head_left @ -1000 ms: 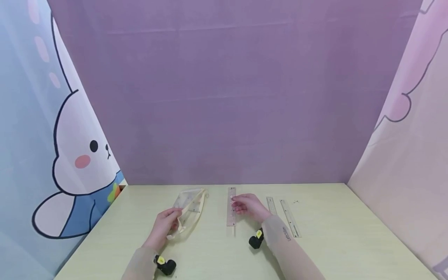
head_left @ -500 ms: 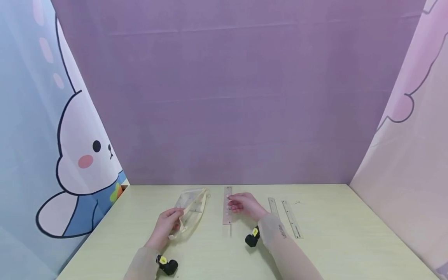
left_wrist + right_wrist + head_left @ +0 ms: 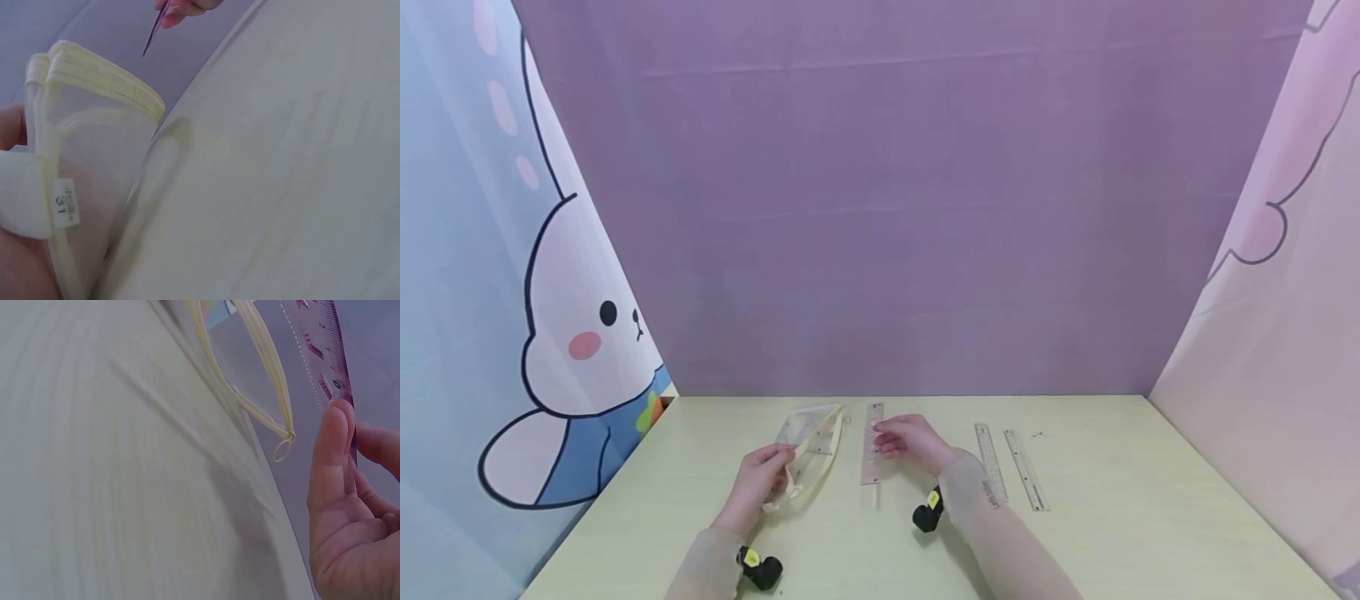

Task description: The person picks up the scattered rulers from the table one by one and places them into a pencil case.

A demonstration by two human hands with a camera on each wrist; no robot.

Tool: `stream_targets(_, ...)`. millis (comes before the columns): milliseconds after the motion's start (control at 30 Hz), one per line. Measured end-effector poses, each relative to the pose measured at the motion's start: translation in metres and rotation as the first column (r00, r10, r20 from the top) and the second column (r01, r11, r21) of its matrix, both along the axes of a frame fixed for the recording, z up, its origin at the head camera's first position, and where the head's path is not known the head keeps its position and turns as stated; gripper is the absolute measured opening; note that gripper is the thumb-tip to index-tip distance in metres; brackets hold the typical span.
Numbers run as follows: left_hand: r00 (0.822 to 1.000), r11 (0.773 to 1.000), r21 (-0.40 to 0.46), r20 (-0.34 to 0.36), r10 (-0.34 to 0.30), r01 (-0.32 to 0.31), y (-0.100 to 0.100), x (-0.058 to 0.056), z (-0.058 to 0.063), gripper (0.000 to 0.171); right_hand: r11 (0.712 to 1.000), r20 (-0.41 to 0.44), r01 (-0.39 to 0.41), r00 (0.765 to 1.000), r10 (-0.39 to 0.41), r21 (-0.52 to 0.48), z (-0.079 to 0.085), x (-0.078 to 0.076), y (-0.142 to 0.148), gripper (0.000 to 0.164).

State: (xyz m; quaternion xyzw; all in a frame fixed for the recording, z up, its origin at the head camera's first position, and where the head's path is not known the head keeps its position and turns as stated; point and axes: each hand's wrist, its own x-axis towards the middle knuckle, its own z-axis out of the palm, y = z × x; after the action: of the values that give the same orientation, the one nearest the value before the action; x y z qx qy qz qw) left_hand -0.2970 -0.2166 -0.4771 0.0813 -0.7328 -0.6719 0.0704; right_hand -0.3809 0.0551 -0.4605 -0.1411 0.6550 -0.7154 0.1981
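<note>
My left hand (image 3: 757, 485) grips the near edge of a see-through pouch (image 3: 94, 150) with cream trim. Its mouth gapes toward the right in the head view, and a small printed tag (image 3: 65, 203) sits on its side seam. Between thumb and fingers, my right hand (image 3: 916, 442) pinches a clear pinkish-purple ruler (image 3: 870, 467), raised above the table. The ruler stands just right of the pouch, apart from it. The right wrist view shows purple print on the ruler and a small loop (image 3: 282, 450) at the pouch's corner.
Two clear rulers lie on the pale table (image 3: 1120, 500) to the right: one (image 3: 988, 454) beside my right forearm, another (image 3: 1027, 471) farther right. A tiny dark mark (image 3: 1038, 433) is behind them. A purple cloth (image 3: 880, 208) hangs along the table's back edge.
My right hand has moved left with the ruler, closer to the pouch, and more of the nearer loose ruler now shows. My left hand and the pouch have stayed nearly still.
</note>
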Motion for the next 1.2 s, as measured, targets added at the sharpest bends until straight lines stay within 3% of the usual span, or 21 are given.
stream_targets(267, 1.000, 1.000, -0.009, -0.022, -0.002, 0.002, 0.001, 0.001, 0.002, 0.029, 1.000, 0.024, -0.012, 1.000, 0.012, -0.005, 0.002, 0.005, -0.017, 0.027)
stream_targets(500, 0.998, 0.999, -0.031, -0.046, -0.042, 0.041, 0.013, 0.026, 0.036, 0.026, 1.000, 0.041, 0.002, 0.999, -0.002, 0.004, 0.004, 0.006, -0.030, 0.029)
stream_targets(600, 0.998, 0.998, -0.040, -0.049, -0.042, 0.040, 0.012, 0.023, 0.034, 0.026, 1.000, 0.053, -0.004, 0.999, 0.004, 0.002, 0.005, 0.006, -0.036, 0.032)
stream_targets(900, 0.999, 0.998, -0.053, -0.051, -0.015, 0.013, 0.003, 0.003, 0.006, 0.026, 1.000, 0.080, -0.014, 0.997, 0.014, 0.003, 0.004, 0.004, -0.047, 0.030)
stream_targets(1200, 0.997, 0.997, -0.071, -0.069, -0.019, 0.014, 0.003, 0.003, 0.004, 0.026, 1.000, 0.094, -0.005, 0.996, 0.006, -0.009, 0.003, 0.001, -0.059, 0.026)
